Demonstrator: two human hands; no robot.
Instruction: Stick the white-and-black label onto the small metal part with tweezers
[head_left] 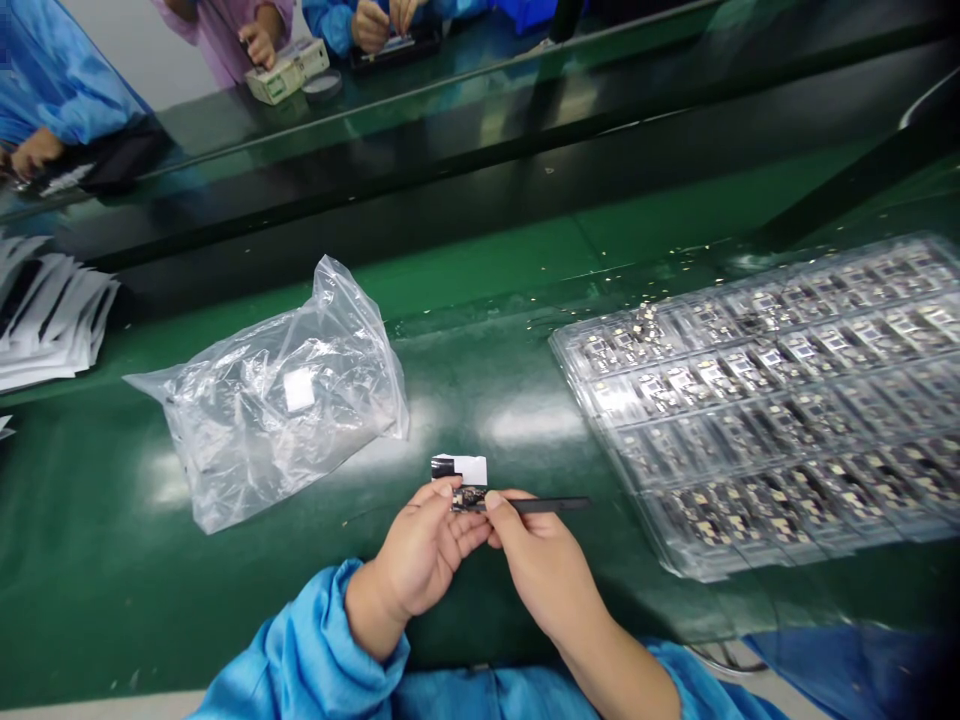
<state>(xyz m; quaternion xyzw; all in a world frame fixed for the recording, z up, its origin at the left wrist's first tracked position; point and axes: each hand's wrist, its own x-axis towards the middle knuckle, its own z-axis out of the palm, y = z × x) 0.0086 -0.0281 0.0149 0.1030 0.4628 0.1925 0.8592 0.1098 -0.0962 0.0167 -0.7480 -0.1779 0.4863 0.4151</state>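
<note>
Between my two hands, near the front of the green table, is a small circuit board (470,497). My left hand (427,545) pinches its left end between thumb and fingers. With thumb and fingers closed, my right hand (544,560) grips a thin black flat tool (562,504), whose far end sticks out to the right; its near tip, at the board, is hidden by my thumb. Just beyond the board shows a white piece with a black patch (471,470). Whether it is joined to the board I cannot tell.
A clear plastic bag (277,410) with a white label lies left of centre. On the right, a clear tray (660,540) holds rows of circuit boards. White sheets (52,320) are stacked at far left. Small bits are scattered behind the tray. Co-workers' hands (371,25) work across the bench.
</note>
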